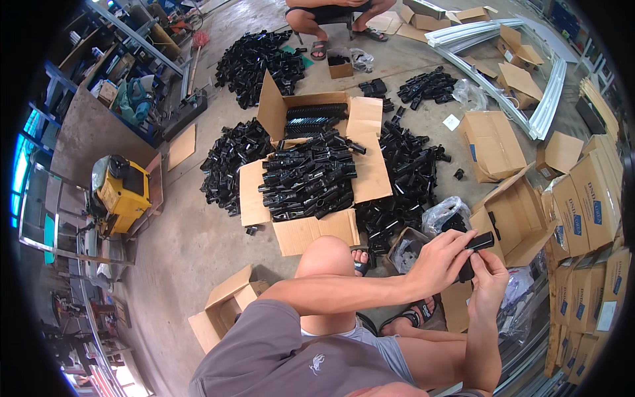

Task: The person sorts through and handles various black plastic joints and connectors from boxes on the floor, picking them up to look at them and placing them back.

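Note:
My left hand (439, 261) and my right hand (488, 276) meet at the right, in front of an open carton. Between them is a black plastic fitting (480, 241), tube-shaped, with a lower part running down between the hands. Fingers of the left hand close round it from the left. From below, the right hand's fingertips pinch it. Part of the fitting is hidden by the fingers. Ahead of my knee stands an open cardboard box (316, 233), its flaps folded out, with many similar black fittings (309, 173) heaped on top and neat rows behind.
Loose heaps of black fittings (233, 165) lie on the floor around the box. Empty cartons (514, 215) and stacked boxes (582, 205) line the right. A yellow machine (124, 195) stands at the left. Another person (331, 20) sits at the far side. White metal profiles (476, 33) lie behind.

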Demonstrator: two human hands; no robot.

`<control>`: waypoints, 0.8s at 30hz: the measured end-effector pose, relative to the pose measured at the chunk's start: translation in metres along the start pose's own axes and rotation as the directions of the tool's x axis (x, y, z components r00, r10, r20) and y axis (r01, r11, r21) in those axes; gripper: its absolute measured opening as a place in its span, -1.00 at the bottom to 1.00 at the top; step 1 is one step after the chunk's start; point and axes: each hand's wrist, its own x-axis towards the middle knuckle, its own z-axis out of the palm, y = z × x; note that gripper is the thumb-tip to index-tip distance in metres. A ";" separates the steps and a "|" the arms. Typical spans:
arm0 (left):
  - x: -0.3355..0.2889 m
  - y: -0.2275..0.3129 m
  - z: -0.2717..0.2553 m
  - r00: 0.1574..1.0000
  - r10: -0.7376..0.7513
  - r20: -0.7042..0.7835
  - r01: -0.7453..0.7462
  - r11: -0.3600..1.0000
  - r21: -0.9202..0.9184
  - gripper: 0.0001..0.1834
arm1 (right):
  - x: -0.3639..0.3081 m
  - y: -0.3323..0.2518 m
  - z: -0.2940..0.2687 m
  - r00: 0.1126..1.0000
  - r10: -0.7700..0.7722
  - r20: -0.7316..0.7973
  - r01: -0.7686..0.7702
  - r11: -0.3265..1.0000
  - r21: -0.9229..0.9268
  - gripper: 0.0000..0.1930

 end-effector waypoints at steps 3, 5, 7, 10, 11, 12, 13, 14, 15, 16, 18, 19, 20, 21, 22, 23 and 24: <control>0.000 0.001 -0.001 1.000 -0.011 0.008 0.011 1.000 0.003 -0.55 | -0.001 0.002 0.002 0.999 -0.033 0.007 0.033 0.999 -0.038 -0.84; 0.001 0.002 -0.001 1.000 -0.016 0.012 0.016 1.000 0.002 -0.56 | -0.003 0.002 0.004 0.998 -0.065 0.012 0.065 0.996 -0.064 -0.84; 0.002 0.002 -0.002 1.000 -0.014 0.016 0.014 1.000 0.007 -0.56 | -0.005 0.000 0.007 0.987 -0.156 0.022 0.158 0.971 -0.181 -0.84; 0.002 0.003 -0.003 1.000 -0.009 0.016 0.009 1.000 0.003 -0.56 | -0.004 0.002 0.006 0.986 -0.162 0.041 0.167 0.964 -0.205 -0.84; 0.002 0.003 -0.003 1.000 -0.009 0.017 0.009 1.000 0.003 -0.56 | -0.004 0.002 0.005 0.986 -0.161 0.040 0.166 0.965 -0.205 -0.84; 0.002 0.002 -0.002 1.000 -0.004 0.016 0.004 1.000 0.003 -0.56 | -0.004 0.002 0.005 0.988 -0.150 0.045 0.156 0.967 -0.203 -0.84; 0.001 0.002 -0.002 1.000 0.001 0.015 -0.001 1.000 0.004 -0.56 | -0.005 0.001 0.004 0.989 -0.139 0.049 0.147 0.969 -0.201 -0.84; 0.001 0.001 -0.002 1.000 0.001 0.015 -0.001 1.000 0.004 -0.56 | -0.005 0.000 0.006 0.989 -0.139 0.049 0.146 0.969 -0.201 -0.84; 0.001 0.001 -0.001 1.000 0.000 0.014 0.000 1.000 -0.001 -0.57 | -0.006 -0.001 0.008 0.990 -0.140 0.036 0.144 0.971 -0.192 -0.85; 0.001 0.001 -0.001 1.000 -0.002 0.012 0.002 1.000 -0.005 -0.57 | -0.006 -0.001 0.009 0.990 -0.140 0.022 0.142 0.973 -0.183 -0.85; 0.001 0.001 -0.002 1.000 -0.009 0.018 0.010 1.000 -0.003 -0.57 | -0.005 -0.002 0.006 0.995 -0.102 0.014 0.103 0.985 -0.135 -0.86; 0.001 0.002 -0.002 1.000 -0.016 0.025 0.016 1.000 -0.002 -0.58 | -0.004 -0.002 0.004 0.998 -0.064 0.006 0.064 0.994 -0.087 -0.86; 0.001 0.002 -0.002 1.000 -0.016 0.024 0.016 1.000 -0.003 -0.58 | -0.003 -0.001 0.003 0.998 -0.064 0.006 0.064 0.994 -0.088 -0.86; 0.002 0.002 -0.003 1.000 -0.011 0.021 0.011 1.000 0.001 -0.58 | -0.002 0.000 0.002 0.998 -0.054 0.007 0.055 0.996 -0.067 -0.85; 0.002 0.002 -0.003 1.000 -0.006 0.017 0.006 1.000 0.005 -0.58 | -0.002 0.000 0.001 0.999 -0.045 0.007 0.045 0.998 -0.046 -0.84; 0.002 0.002 -0.002 1.000 -0.006 0.017 0.006 1.000 0.004 -0.58 | -0.002 -0.001 0.001 0.999 -0.045 0.007 0.045 0.998 -0.046 -0.84; 0.002 0.001 -0.002 1.000 -0.003 0.013 0.003 1.000 0.004 -0.58 | -0.002 -0.002 0.001 1.000 -0.011 0.025 0.011 1.000 -0.018 -0.82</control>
